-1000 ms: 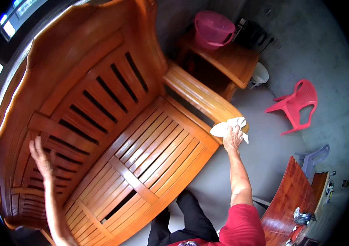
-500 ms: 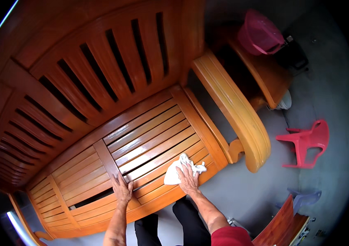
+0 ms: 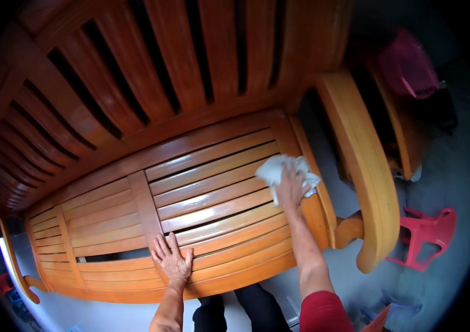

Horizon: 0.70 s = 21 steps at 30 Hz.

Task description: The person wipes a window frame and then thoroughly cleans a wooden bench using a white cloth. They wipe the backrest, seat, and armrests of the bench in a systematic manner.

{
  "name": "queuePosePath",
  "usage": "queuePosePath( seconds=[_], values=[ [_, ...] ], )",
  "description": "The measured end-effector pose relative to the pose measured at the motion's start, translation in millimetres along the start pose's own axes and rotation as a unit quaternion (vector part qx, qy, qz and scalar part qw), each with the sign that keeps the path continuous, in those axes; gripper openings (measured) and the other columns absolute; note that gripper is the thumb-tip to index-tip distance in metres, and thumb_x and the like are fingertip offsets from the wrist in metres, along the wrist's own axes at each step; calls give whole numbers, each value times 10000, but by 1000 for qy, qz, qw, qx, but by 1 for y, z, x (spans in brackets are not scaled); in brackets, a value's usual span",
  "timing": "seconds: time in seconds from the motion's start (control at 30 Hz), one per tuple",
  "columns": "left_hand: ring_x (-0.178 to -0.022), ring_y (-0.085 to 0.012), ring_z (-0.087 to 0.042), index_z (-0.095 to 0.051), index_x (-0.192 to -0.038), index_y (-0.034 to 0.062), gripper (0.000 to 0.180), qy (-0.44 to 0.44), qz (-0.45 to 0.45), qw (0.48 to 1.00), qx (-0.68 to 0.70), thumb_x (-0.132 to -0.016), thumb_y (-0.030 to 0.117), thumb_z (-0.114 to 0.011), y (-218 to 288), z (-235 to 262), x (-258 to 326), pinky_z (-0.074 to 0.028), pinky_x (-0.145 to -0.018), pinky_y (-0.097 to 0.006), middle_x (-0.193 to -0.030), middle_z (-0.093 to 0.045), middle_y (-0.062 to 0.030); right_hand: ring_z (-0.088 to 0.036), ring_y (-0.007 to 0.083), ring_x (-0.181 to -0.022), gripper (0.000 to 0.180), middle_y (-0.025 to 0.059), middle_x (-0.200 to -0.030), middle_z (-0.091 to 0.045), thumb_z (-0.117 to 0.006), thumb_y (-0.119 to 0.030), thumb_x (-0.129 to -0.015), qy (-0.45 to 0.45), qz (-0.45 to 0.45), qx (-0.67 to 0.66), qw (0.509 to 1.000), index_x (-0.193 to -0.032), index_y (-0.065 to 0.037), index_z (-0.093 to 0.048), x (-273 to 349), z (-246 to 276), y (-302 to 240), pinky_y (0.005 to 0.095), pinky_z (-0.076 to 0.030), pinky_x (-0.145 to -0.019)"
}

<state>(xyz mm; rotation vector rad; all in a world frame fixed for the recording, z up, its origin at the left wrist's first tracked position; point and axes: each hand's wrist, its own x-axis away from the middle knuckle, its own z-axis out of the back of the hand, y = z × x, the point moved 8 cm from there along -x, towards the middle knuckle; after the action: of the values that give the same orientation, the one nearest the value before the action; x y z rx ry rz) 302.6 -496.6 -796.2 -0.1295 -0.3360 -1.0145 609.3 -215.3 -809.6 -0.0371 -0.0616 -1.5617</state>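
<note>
1 wooden settee (image 3: pixel 102 221), slatted seat & back.
1 L hand (image 3: pixel 174 266): palm down, fingers spread wide, on seat nr near edge, approx. mid.
1 R hand (image 3: pixel 290 191): on top of cloth, blurred; can't tell if fingers grip it.
1 white cloth (image 3: pixel 270 171): crumpled, under R hand, R end of seat, just L of armrest (image 3: pixel 365 160).
1 pink tub (image 3: pixel 409 66): far R.
1 red plastic chair (image 3: pixel 427 237): R, beyond armrest.

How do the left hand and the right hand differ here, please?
The left hand lies directly on the wooden seat; the right hand is on a white cloth. The left hand is nearer the seat's front; the right hand is nearer the armrest at right. Both are ungloved.
</note>
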Motion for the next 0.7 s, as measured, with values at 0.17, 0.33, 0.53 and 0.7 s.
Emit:
queuePosePath(
  seconds=[0.17, 0.33, 0.53, 0.7],
  values=[
    [-1410, -389, -110, -289, -1465, 130, 796, 4, -10, 1000, 4, -821, 510, -561, 0, -1, -1, -69, -1119, -560, -1529, -140, -228, -291, 362, -1319, 695, 38, -1545, -187, -483, -537, -882, -112, -256, -200, 939, -1462, -206, -289, -105, -19, -26, 591, -316, -957],
    [-1413, -379, -103, -287, -1468, 144, 799, 7, -6, 1000, -1, -826, 541, -549, -4, -5, 1, -66, -1112, -568, -1533, -134, -216, -176, 368, -1399, 704, 65, -1572, -102, -417, -532, -905, -204, 87, -60, 973, -1498, -216, -204, -55, 12, -198, 626, -303, -995],
    [-1406, -388, -130, -292, -1466, 141, 761, 29, -10, 999, 17, -854, 535, -516, -7, -10, 2, -80, -1105, -578, -1525, -160, -225, -424, 304, -1192, 533, 74, -1460, -348, -560, -199, -792, -121, 384, -134, 905, -1320, -183, -493, 116, -1, -256, 577, -396, -785],
    [-1391, -411, -152, -314, -1454, 123, 727, 63, -31, 998, 6, -864, 495, -521, -2, -7, 3, -99, -1101, -572, -1507, -189, -248, -447, 249, -1158, 611, 49, -1371, -457, -676, -393, -720, -49, 386, -63, 919, -1287, -216, -536, 156, 15, -177, 556, -320, -840]
  ],
)
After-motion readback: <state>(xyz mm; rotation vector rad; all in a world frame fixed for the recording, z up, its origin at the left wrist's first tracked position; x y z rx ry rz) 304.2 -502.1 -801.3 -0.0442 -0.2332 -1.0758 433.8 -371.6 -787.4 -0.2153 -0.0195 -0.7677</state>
